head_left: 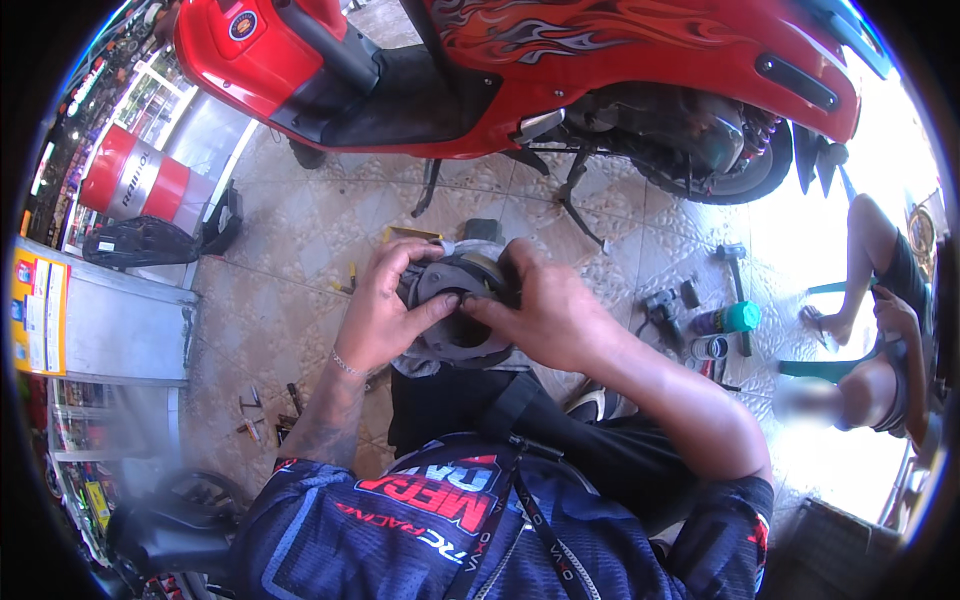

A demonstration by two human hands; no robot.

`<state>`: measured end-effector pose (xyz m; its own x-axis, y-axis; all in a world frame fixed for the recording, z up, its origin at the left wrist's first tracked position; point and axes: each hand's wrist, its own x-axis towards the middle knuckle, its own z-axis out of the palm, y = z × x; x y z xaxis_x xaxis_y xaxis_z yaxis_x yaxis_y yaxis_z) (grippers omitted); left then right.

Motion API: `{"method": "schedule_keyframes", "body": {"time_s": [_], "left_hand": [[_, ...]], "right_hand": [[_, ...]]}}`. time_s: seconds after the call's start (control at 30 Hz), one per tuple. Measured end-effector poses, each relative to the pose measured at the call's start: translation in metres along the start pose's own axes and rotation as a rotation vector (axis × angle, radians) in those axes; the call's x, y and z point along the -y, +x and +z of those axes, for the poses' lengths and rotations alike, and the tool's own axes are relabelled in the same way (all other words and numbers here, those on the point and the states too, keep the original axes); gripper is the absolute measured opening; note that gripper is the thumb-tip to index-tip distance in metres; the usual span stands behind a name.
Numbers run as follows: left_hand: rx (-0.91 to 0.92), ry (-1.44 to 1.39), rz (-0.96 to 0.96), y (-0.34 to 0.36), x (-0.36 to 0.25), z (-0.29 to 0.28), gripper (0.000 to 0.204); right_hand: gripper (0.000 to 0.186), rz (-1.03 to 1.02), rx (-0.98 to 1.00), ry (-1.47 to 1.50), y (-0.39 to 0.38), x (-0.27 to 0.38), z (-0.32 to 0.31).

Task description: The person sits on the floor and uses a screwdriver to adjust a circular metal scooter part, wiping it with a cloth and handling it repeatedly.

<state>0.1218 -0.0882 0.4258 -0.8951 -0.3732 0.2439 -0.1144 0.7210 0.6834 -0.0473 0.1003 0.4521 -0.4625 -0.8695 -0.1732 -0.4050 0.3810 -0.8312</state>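
Note:
In front of my lap I hold a round, dark grey metal part that looks like a scooter clutch (462,345), with curved segments around a dark central opening. My left hand (385,310) is closed around its left side, thumb pressed in near the middle. From the right, my right hand (555,312) grips the opposite side, and its thumb almost meets the left thumb at the opening. The fingers behind the part are mostly hidden. Greyish cloth (422,367) shows beneath and around the part.
A red scooter (640,50) stands across the far side. On the tiles at right lie a power tool (662,312), a hammer (736,280) and a green-capped can (728,319). Small tools (252,412) lie at left, near a red-and-white drum (135,178). Another person (885,350) sits at far right.

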Motion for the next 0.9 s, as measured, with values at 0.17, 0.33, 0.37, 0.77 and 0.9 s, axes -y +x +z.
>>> {"method": "schedule_keyframes", "body": {"time_s": [0.17,0.33,0.37,0.77,0.9], "left_hand": [[0.005,-0.201,-0.037,-0.003,0.010,-0.001,0.071],[0.087,-0.384,-0.056,-0.003,0.017,-0.008,0.097],[0.107,-0.379,-0.039,-0.005,0.018,-0.010,0.102],[0.178,-0.060,0.025,-0.013,0.017,-0.019,0.112],[0.166,0.013,0.047,-0.014,0.015,-0.015,0.113]], "right_hand": [[0.042,-0.370,-0.215,-0.103,-0.012,0.004,-0.027],[0.032,-1.095,-0.379,-0.445,0.009,-0.017,-0.026],[0.028,-1.146,-0.378,-0.531,0.012,-0.022,-0.019],[0.039,-0.935,-0.147,0.021,0.019,-0.068,0.042],[0.061,-0.571,-0.281,0.305,0.012,-0.065,0.051]]}}
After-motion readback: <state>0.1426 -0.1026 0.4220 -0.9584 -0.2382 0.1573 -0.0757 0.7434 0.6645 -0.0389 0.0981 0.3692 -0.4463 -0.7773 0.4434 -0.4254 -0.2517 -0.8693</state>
